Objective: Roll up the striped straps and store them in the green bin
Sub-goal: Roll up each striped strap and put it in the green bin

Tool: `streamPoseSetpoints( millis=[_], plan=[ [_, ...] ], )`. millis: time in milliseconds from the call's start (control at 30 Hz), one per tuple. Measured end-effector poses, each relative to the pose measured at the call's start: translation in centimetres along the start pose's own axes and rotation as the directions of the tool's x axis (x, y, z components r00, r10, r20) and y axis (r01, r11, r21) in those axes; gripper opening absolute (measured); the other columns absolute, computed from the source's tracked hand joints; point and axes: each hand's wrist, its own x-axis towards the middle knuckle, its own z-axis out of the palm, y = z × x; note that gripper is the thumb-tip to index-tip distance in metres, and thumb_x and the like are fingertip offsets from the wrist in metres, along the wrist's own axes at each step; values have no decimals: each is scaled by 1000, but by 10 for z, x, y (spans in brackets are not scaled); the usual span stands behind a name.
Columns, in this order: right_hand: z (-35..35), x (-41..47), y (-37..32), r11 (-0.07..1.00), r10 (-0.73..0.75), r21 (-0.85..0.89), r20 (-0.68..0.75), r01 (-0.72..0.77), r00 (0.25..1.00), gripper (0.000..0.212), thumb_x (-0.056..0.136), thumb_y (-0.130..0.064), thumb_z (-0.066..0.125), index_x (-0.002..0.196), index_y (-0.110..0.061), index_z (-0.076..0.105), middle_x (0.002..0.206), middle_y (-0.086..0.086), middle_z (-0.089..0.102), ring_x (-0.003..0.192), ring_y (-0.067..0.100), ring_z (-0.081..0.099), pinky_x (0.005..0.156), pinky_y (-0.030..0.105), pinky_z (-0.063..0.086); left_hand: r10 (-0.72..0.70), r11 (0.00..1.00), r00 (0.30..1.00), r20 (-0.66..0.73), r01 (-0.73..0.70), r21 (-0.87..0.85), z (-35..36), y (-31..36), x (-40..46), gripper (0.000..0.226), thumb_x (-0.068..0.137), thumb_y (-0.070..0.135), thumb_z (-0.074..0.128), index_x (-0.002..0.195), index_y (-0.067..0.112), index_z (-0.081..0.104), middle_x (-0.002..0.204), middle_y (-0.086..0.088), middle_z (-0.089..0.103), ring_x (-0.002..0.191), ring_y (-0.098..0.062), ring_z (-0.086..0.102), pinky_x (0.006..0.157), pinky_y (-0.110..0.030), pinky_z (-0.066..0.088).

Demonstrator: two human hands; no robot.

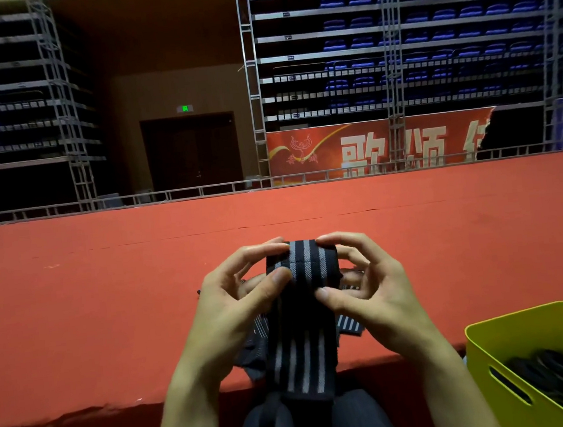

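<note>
Right now both hands (302, 297) pinch the striped strap (305, 314)

Black striped strap (302, 280) with grey lines, partly rolled at frame centre, tail hanging down, loose straps (256, 339) behind it, green bin (513, 346) lower right holding dark rolled straps (557, 376)

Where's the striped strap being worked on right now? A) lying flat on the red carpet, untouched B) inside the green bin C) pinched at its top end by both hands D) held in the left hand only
C: the left hand and right hand both pinch the folded top of the striped strap, whose tail hangs toward the lap; the green bin sits apart at lower right.
</note>
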Motion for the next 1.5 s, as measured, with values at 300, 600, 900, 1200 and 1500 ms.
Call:
streamPoseSetpoints(
  millis=[300,600,900,1200,1500],
  plan=[
    [-2,2,-2,1000,5,-29,45,-3,999,66,89,5,79,140,-33,62,141,2,66,118,33,73,94,57,63,115,986,992,-45,-108,127,4,0,1,57,88,5,80,141,18,65,143,-2,70,123,-29,74,101,-43,61],
    [4,5,-5,998,66,-20,-44,-67,997,50,97,-21,79,141,-33,59,128,7,74,94,39,79,83,61,64,130,990,991,-28,-128,56,1,-2,1,59,85,-5,79,138,8,60,140,-8,70,128,-28,71,95,-30,60],
    [1,7,1,999,-12,50,-46,14,999,53,89,5,76,132,-22,61,130,12,71,99,53,74,88,74,58,-4,1000,998,-58,5,22,2,1,0,61,85,13,83,141,25,64,135,-4,75,116,-28,77,89,-39,63],
    [4,5,7,994,-55,91,-22,57,998,43,83,3,82,118,-19,66,140,12,66,116,46,71,92,68,60,-79,996,981,-175,86,32,8,7,0,38,92,49,83,125,31,75,117,-6,80,108,-27,78,84,-50,64],
    [2,2,4,994,10,106,23,-13,1000,58,84,14,63,130,-22,66,143,8,65,116,39,73,92,61,62,-9,998,986,-167,-1,-61,6,-1,-2,38,85,18,83,122,19,75,125,-11,78,103,-27,79,81,-34,64]
  ],
)
